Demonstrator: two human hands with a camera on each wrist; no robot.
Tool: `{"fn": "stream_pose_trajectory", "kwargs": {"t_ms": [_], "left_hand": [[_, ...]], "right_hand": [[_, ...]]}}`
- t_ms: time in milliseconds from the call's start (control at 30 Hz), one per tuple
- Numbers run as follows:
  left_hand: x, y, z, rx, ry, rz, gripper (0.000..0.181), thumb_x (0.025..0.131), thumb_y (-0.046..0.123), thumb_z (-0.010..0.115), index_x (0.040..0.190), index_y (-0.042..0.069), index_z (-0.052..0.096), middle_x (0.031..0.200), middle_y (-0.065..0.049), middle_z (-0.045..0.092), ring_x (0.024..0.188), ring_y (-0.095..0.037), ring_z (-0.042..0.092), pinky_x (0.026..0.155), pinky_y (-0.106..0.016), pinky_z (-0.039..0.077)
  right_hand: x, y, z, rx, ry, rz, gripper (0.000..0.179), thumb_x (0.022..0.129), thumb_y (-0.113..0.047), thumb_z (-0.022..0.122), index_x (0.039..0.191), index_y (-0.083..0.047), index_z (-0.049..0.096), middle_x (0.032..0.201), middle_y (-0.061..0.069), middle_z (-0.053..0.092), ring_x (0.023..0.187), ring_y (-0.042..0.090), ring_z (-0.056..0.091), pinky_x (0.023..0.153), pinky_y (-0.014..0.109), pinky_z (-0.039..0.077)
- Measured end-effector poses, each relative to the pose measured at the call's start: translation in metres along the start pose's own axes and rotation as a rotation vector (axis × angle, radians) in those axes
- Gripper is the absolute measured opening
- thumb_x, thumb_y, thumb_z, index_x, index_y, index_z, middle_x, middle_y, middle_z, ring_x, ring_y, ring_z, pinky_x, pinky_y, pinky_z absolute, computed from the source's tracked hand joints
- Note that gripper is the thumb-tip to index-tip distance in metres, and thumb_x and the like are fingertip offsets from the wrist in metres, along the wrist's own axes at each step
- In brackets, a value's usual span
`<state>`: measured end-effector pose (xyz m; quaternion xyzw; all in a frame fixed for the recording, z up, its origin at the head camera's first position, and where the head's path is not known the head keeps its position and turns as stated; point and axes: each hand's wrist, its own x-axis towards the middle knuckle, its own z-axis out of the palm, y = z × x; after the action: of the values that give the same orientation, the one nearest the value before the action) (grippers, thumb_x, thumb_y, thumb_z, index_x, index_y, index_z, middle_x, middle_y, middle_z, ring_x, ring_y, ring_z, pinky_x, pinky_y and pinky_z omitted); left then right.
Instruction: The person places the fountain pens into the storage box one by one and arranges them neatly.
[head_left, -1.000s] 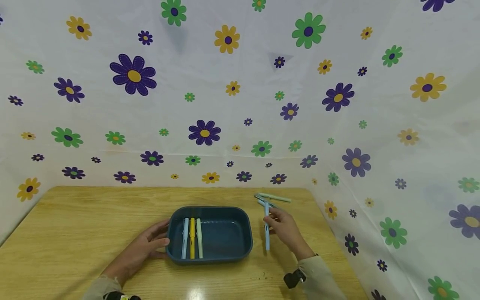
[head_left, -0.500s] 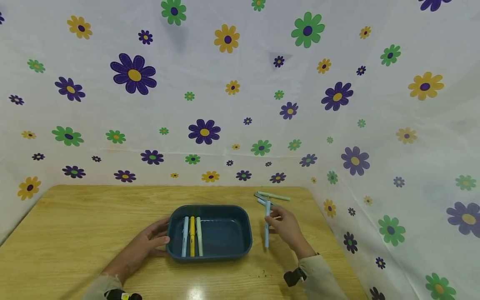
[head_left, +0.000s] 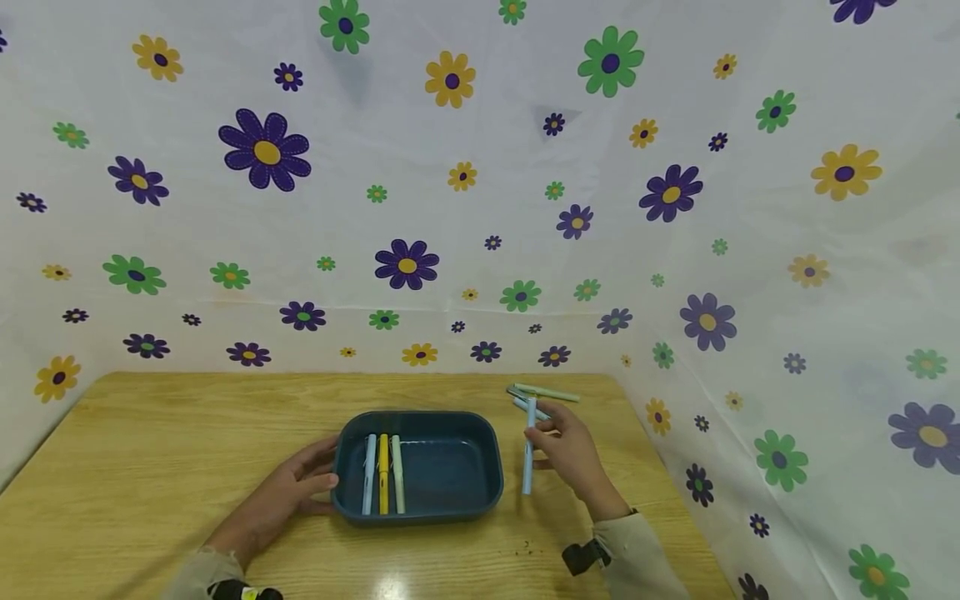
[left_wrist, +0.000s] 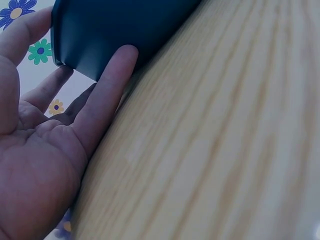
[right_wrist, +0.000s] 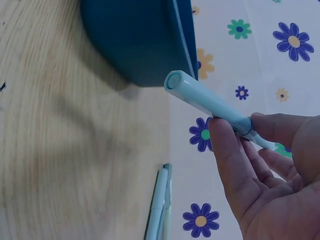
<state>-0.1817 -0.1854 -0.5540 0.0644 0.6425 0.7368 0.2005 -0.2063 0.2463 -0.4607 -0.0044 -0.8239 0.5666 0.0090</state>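
Right hand [head_left: 570, 452] pinches blue pen [head_left: 528, 467]; left hand [head_left: 288, 490], spread, touches tray [head_left: 453, 479]. We reckon a slack pinch could let the pen swivel.

Left hand [head_left: 292, 486] is holding thumb and fingers apart, left wrist [head_left: 238, 535] angling in from lower left. Right hand [head_left: 570, 452] is pinching, thumb against fingers; right wrist [head_left: 606, 500] is slanting in from lower right.

Light-blue pen [head_left: 528, 460] — aloft, slightly tilted, right of dark-blue tray [head_left: 453, 477] — three pens [head_left: 384, 477] inside.
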Motion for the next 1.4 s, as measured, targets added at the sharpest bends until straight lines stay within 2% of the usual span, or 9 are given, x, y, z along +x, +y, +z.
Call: {"fn": "stream_pose_trajectory", "kwargs": {"t_ms": [267,467,667,800,933,1133,1400], "left_hand": [[-0.001,-0.001,0.000,-0.003,0.005,-0.003,0.074,0.103,0.017,0.064,0.165,0.014,0.023,0.165,-0.023,0.026,0.141,-0.034,0.043,0.095,-0.055,0.058],[-0.001,-0.001,-0.001,-0.001,-0.003,0.000,0.074,0.104,0.016,0.063,0.165,0.014,0.023,0.165,-0.022,0.025,0.141,-0.034,0.043,0.095,-0.055,0.058],[-0.001,-0.001,-0.001,-0.004,-0.006,0.000,0.074,0.104,0.017,0.063,0.165,0.014,0.022,0.165,-0.022,0.025,0.141,-0.033,0.042,0.095,-0.055,0.058],[-0.001,0.001,-0.001,-0.007,-0.010,0.005,0.073,0.104,0.016,0.062,0.165,0.013,0.022,0.165,-0.023,0.025,0.141,-0.034,0.042,0.095,-0.055,0.058],[-0.001,0.001,-0.001,-0.006,-0.015,0.009,0.072,0.105,0.016,0.061,0.165,0.014,0.022,0.165,-0.023,0.025,0.141,-0.033,0.042,0.095,-0.055,0.058],[-0.002,0.001,0.000,0.005,-0.004,0.007,0.072,0.105,0.017,0.061,0.165,0.014,0.022,0.165,-0.023,0.025,0.141,-0.035,0.042,0.095,-0.054,0.058],[-0.001,-0.002,-0.002,0.002,-0.011,0.015,0.071,0.105,0.017,0.061,0.165,0.013,0.023,0.165,-0.025,0.025,0.141,-0.037,0.042,0.095,-0.054,0.058]], "right_hand": [[-0.006,-0.018,0.012,0.021,0.005,-0.022,0.053,0.098,-0.005,0.071,0.148,-0.012,0.055,0.105,0.016,0.064,0.083,0.024,0.072,0.071,0.056,0.063],[-0.006,-0.024,0.025,0.027,-0.011,-0.039,0.051,0.098,-0.006,0.070,0.147,-0.012,0.055,0.105,0.015,0.063,0.082,0.023,0.071,0.066,0.049,0.065],[-0.005,-0.030,0.044,0.025,-0.039,-0.043,0.051,0.099,-0.010,0.071,0.147,-0.012,0.055,0.106,0.015,0.062,0.082,0.021,0.069,0.063,0.045,0.065],[-0.004,-0.032,0.060,0.018,-0.072,-0.053,0.050,0.099,-0.010,0.070,0.146,-0.008,0.055,0.105,0.017,0.063,0.083,0.024,0.069,0.059,0.041,0.064],[-0.003,-0.031,0.074,0.021,-0.107,-0.045,0.049,0.099,-0.010,0.070,0.146,-0.007,0.054,0.103,0.015,0.064,0.083,0.025,0.069,0.061,0.044,0.064],[0.002,-0.026,0.097,-0.053,-0.129,-0.034,0.046,0.098,-0.006,0.070,0.142,-0.005,0.057,0.099,0.011,0.062,0.074,0.025,0.067,0.058,0.042,0.063],[0.003,-0.022,0.126,-0.162,-0.205,0.001,0.044,0.094,-0.003,0.072,0.136,0.001,0.058,0.092,0.009,0.061,0.065,0.028,0.066,0.053,0.042,0.062]]}}
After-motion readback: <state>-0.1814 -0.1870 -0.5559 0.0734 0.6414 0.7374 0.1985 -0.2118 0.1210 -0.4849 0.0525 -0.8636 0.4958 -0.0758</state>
